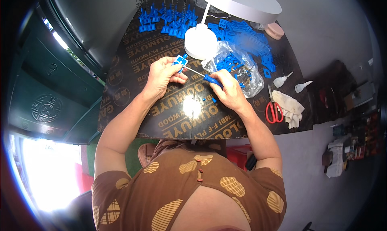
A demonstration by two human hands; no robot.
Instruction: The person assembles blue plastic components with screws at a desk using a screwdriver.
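Between the thumb and fingers of my left hand (164,74) is a small blue plastic part (180,61), raised over the dark plywood table (161,122). My right hand (228,89) is closed round the blue handle of a screwdriver (213,81). Its thin metal shaft points left, and the tip reaches the blue part or lies right beside it; I cannot tell whether they touch. Just right of the screwdriver lies an opened clear plastic bag (250,83) with small blue pieces and tiny metal bits. A few small blue pieces (214,100) rest on the table near my right wrist.
A white lamp (200,41) stands at the table's middle, its round head overhanging the back. Blue parts with springs (173,23) cover the back left; flat blue parts (246,39) pile up behind the bag. At right are red-handled scissors (274,112), a cloth (288,108) and white squeeze bottles (282,81).
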